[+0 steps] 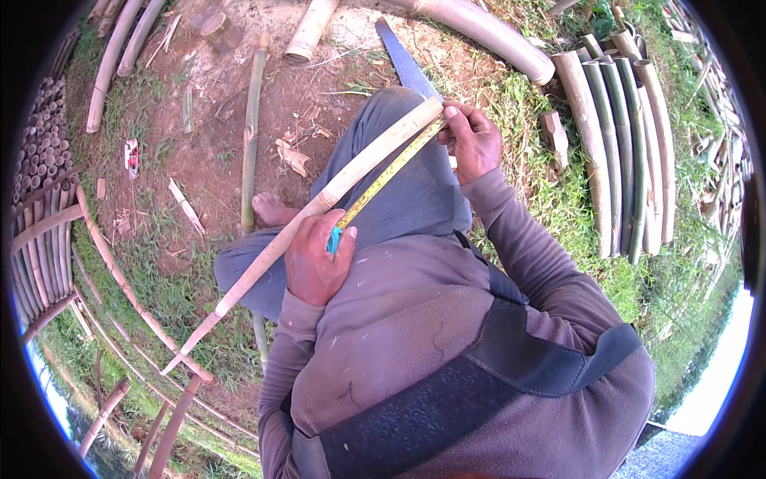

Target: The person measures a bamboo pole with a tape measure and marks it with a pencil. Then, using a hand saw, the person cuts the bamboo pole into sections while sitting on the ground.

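Note:
A pale bamboo pole [263, 259] lies slantwise across my lap, from lower left to upper right. My left hand [317, 257] is closed around its middle and also grips a yellow tape measure [384, 182], with a bit of teal showing at the fingers. The tape runs out beside the pole to its upper right end. There my right hand [475, 144] pinches the tape's end against the pole, thumb on top. Just beyond, a saw blade [403, 60] lies partly hidden behind my knee and the pole; its handle is not visible.
A greenish bamboo pole [254, 120] lies on the soil to the left. Bamboo lengths [614, 152] and a wooden block [554, 137] rest on grass at the right. A thick bamboo pole [487, 36] crosses the top. A red-and-white object [132, 158] sits at left, near a bamboo rail [120, 275].

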Available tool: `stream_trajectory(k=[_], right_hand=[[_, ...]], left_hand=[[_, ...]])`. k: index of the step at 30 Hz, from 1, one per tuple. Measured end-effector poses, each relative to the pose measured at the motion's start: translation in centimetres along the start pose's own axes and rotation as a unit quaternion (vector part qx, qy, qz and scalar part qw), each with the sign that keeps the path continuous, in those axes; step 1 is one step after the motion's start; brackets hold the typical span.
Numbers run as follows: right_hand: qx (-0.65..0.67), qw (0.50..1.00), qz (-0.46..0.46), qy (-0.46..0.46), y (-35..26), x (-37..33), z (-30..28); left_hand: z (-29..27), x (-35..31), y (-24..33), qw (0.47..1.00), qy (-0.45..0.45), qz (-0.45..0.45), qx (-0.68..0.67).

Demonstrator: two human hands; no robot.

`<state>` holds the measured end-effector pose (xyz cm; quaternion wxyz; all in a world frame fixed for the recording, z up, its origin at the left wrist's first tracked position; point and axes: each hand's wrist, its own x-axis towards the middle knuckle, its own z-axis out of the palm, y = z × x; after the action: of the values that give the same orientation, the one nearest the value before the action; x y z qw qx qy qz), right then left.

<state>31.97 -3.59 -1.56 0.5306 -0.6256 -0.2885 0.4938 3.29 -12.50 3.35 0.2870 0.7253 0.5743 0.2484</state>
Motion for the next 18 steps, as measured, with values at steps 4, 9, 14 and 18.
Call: stream_trajectory(k=[4, 9, 14, 18], right_hand=[[0.011, 1.000, -0.014, 0.003, 0.63, 0.22, -0.05], [0.000, 0.999, -0.046, -0.014, 0.70, -0.06, 0.04], [-0.034, 0.999, -0.040, -0.007, 0.45, -0.14, 0.15], [-0.051, 0.998, -0.045, 0.013, 0.40, -0.20, 0.44]], left_hand=[[-0.15, 0.00, 0.44, 0.999, 0.018, 0.015, 0.042], [0.13, -0.27, 0.20, 0.998, 0.029, 0.000, 0.049], [0.09, -0.26, 0.08, 0.998, 0.042, 0.004, 0.053], [0.04, -0.20, 0.17, 0.997, 0.051, 0.000, 0.063]])
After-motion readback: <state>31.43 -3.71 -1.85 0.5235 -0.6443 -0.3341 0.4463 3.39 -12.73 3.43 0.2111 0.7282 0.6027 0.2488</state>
